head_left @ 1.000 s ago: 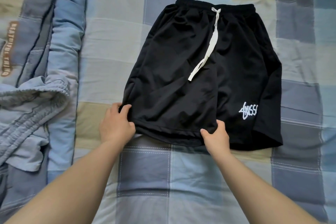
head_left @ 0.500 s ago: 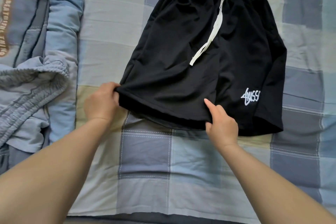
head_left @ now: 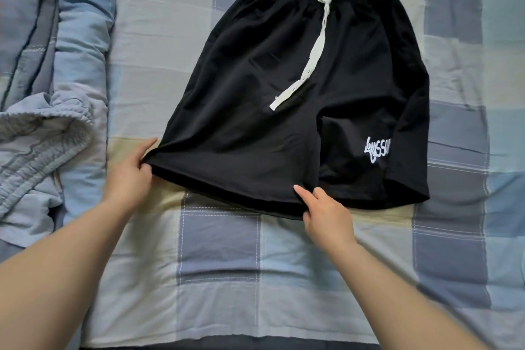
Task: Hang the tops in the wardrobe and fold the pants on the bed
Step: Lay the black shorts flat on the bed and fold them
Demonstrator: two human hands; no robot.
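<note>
You have the black shorts (head_left: pixel 255 99) spread on the bed (head_left: pixel 221 250), waistband at the far end, leg hems toward you. The white drawstring (head_left: pixel 309 62) runs diagonally down the front from the waistband. A white printed logo (head_left: pixel 377 150) sits on the right-hand leg near its hem.

Your left hand (head_left: pixel 129 176) pinches the outer corner of the left leg hem; its fingers (head_left: pixel 147 148) are clamped on the fabric and the corner is raised slightly off the bedcover. Your right hand (head_left: pixel 324 213) pinches the inner corner of the same hem, near the crotch, thumb over the cloth and fingers curled beneath. The hem is stretched between both hands.

A light blue-grey garment (head_left: pixel 37 148) with a gathered elastic waist lies bunched at the left, on a rolled blue quilt (head_left: pixel 82 37), well apart from the shorts.
</note>
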